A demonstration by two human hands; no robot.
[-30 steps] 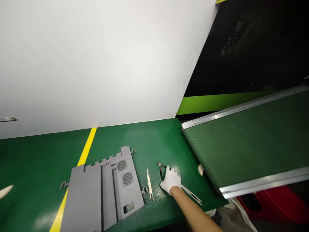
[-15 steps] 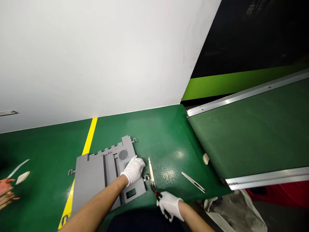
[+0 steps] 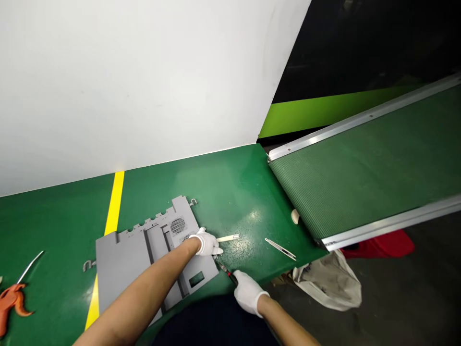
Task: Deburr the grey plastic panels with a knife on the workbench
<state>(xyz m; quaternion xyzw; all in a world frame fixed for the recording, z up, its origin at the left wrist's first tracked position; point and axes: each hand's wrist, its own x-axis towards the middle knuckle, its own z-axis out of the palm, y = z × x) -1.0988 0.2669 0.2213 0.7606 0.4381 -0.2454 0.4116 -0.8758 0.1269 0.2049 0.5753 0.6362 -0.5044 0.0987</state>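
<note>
A flat grey plastic panel [image 3: 124, 266] with round mesh grilles and notches along its back edge lies on the green table. My left hand [image 3: 207, 242], in a white glove, is closed at the panel's right edge beside a small hooked tab [image 3: 216, 257]. A cream utility knife [image 3: 229, 237] juts out from behind the left fingers; its other end is hidden. In my right hand [image 3: 249, 292], also gloved, are cutting pliers [image 3: 229, 274] with black and red handles. Their jaws point at the hooked tab; whether they touch it is too small to tell.
Another slim knife-like tool [image 3: 281, 249] lies to the right. A pale piece [image 3: 295, 216] sits by the green conveyor belt [image 3: 370, 168]. An orange air blow gun [image 3: 14, 298] rests at far left. A pale sack [image 3: 329, 283] hangs below the table edge.
The pliers have come up to the tab at the panel's edge. The cream knife has swung from pointing forward to lying sideways. My view has shifted right; another person's hand has left view.
</note>
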